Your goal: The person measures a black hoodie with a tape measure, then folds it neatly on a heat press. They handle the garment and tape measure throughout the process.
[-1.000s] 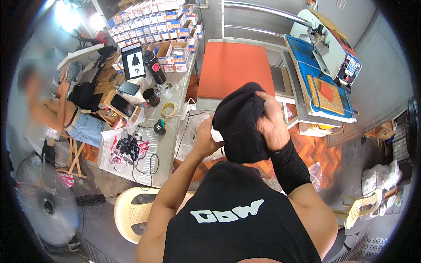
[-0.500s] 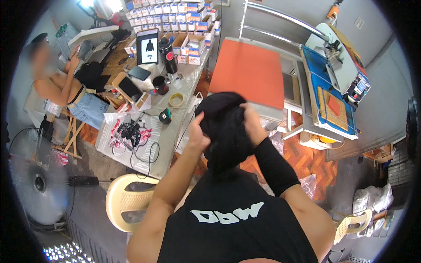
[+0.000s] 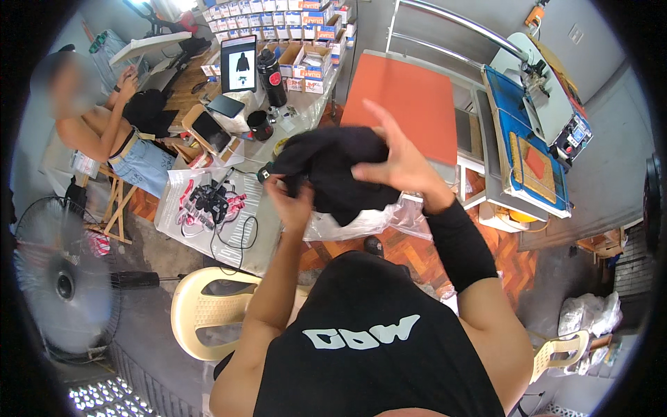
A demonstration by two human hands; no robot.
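The left hand point(image 3: 292, 207) curls its fingers around the lower left edge of a soft, bunched, matte-black cloth point(image 3: 333, 170); the right hand point(image 3: 403, 165) is spread wide, thumb and fingers parted, at its right side. The cloth hangs between them, above crinkled clear plastic sheeting point(image 3: 330, 228), a flat rectangular orange pad point(image 3: 403, 94) beyond.

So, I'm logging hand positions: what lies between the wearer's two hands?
The head view shows a bunched black cloth between the left hand and the right hand.
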